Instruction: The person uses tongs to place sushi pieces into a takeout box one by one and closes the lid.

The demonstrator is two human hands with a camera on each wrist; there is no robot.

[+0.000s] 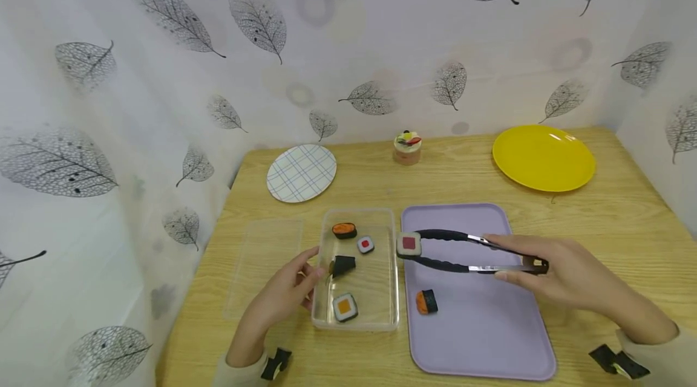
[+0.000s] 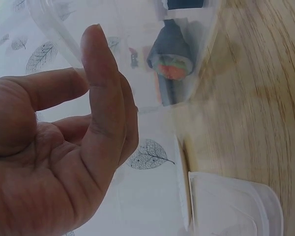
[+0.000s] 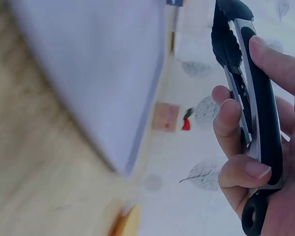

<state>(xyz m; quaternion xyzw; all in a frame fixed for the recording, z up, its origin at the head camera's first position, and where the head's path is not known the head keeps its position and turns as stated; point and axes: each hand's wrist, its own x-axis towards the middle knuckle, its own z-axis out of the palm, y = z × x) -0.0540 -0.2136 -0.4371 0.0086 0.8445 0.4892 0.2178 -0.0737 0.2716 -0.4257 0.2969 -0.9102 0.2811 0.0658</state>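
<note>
My right hand (image 1: 566,266) grips black-and-silver kitchen tongs (image 1: 468,268). Between the tongs' tips is a square toy sushi roll (image 1: 409,244) with a red centre, over the tray's left edge beside the box. With my left hand (image 1: 285,290) I hold the left wall of a clear plastic box (image 1: 356,325). Inside it lie an orange-topped sushi (image 1: 344,230), a small red-centred roll (image 1: 365,245), a dark cone-shaped hand roll (image 1: 343,265) and a yellow-centred roll (image 1: 345,307). Another orange sushi (image 1: 427,302) sits on the purple tray (image 1: 484,338).
A clear lid (image 1: 264,254) lies left of the box. Farther back are a checked white plate (image 1: 302,173), a small toy cake (image 1: 407,148) and a yellow plate (image 1: 544,158). A leaf-patterned curtain (image 1: 370,42) hangs behind the wooden table (image 1: 359,187).
</note>
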